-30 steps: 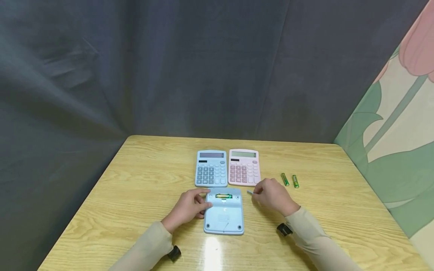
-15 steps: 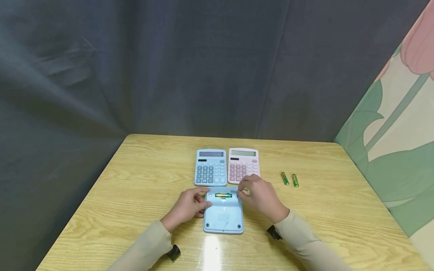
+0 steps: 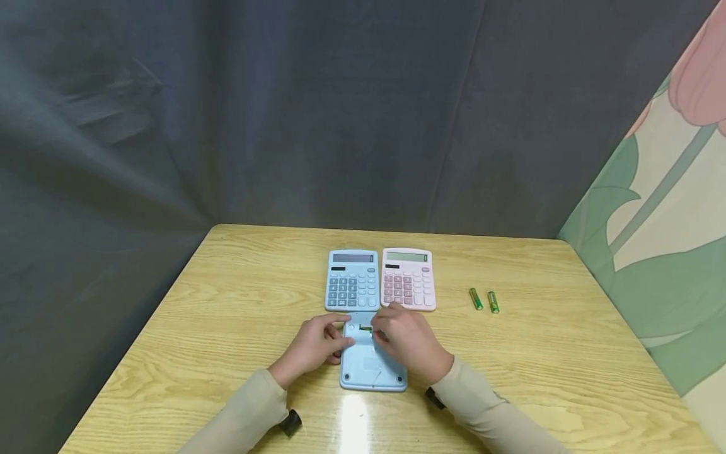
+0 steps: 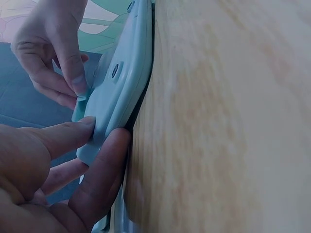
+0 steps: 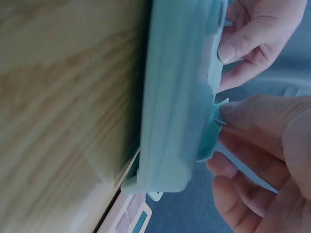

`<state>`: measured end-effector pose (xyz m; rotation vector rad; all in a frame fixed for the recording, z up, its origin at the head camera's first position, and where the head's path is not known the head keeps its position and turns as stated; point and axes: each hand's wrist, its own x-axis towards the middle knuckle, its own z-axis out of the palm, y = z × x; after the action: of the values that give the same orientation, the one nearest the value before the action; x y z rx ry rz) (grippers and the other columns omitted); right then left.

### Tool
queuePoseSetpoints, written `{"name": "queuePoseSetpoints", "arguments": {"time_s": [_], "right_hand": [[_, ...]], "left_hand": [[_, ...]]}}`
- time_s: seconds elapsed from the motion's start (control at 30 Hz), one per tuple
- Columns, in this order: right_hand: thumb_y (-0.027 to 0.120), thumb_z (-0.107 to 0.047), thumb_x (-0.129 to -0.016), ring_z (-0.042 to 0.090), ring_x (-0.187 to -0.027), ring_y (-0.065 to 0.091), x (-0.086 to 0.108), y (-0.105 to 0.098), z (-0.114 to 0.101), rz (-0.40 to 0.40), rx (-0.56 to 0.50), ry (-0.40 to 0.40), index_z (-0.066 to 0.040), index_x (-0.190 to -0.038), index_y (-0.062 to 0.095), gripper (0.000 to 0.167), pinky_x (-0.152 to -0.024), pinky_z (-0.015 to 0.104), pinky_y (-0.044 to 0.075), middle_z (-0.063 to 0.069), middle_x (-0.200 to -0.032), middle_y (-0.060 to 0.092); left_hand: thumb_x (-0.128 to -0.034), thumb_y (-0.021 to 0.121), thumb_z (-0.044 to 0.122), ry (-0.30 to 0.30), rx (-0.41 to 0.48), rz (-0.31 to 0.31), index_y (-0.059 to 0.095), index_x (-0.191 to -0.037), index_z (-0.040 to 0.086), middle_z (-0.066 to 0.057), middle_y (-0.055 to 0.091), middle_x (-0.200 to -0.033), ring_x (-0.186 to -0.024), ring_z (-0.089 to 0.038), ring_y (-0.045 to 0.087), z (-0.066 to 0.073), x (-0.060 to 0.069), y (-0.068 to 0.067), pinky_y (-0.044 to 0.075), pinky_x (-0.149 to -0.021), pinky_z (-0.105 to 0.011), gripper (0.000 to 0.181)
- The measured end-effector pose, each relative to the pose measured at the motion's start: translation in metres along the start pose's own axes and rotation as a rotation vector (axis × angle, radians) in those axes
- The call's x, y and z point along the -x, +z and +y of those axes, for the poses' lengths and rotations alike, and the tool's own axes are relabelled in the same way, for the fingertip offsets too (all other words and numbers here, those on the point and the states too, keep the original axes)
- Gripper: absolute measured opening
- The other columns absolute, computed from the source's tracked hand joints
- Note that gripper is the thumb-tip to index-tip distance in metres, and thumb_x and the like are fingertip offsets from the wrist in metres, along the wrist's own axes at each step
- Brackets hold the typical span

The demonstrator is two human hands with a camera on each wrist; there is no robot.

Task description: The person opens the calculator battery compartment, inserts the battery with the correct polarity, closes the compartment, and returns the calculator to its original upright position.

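Note:
A light blue calculator (image 3: 371, 369) lies face down near the table's front, its back facing up. My left hand (image 3: 312, 342) grips its left edge, thumb and fingers spread along the side. Between the fingers of my right hand (image 3: 409, 338) I pinch a small blue battery cover (image 5: 209, 138), held tilted at the battery compartment. Part of a green battery (image 3: 364, 327) shows in that compartment; my right fingers hide the rest. In the left wrist view the cover (image 4: 79, 108) touches or nearly touches the calculator's back; which, I cannot tell.
Just behind stand two calculators face up side by side, a blue one (image 3: 351, 280) and a pink one (image 3: 408, 279), both displays lit. To their right lie two loose green batteries (image 3: 476, 299). A dark curtain (image 3: 363, 113) hangs beyond the wooden table (image 3: 238, 271).
My right hand has moved left with the cover, from beside the calculator to over its battery compartment, and now covers part of the battery. The left hand has stayed put.

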<state>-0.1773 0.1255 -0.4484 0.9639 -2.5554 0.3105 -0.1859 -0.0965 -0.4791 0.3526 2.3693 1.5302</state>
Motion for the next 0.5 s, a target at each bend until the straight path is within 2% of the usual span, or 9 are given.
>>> {"name": "queuePoseSetpoints", "arguments": {"time_s": [0.33,0.5], "right_hand": [[0.077,-0.009,-0.081,0.011,-0.079,0.059,0.0021,0.0059,-0.0028,-0.022,-0.018,-0.012,-0.016,-0.078,0.075,0.008,-0.065,0.023,0.053,-0.006,-0.089,0.070],[0.077,-0.011,-0.084,0.010,-0.081,0.058,0.0015,0.0035,-0.0007,-0.054,-0.130,0.061,-0.015,-0.086,0.075,0.005,-0.070,0.025,0.054,-0.007,-0.087,0.069]], "left_hand": [[-0.0909,0.076,0.016,0.007,0.003,0.000,0.059,-0.136,0.004,-0.009,0.063,-0.081,-0.062,-0.016,0.065,-0.0008,-0.0004,-0.0001,0.061,-0.058,-0.032,0.049],[-0.0907,0.076,0.014,0.021,-0.004,-0.001,0.059,-0.136,0.003,-0.009,0.063,-0.081,-0.061,-0.016,0.065,0.0003,-0.0008,-0.0003,0.061,-0.058,-0.032,0.049]]}}
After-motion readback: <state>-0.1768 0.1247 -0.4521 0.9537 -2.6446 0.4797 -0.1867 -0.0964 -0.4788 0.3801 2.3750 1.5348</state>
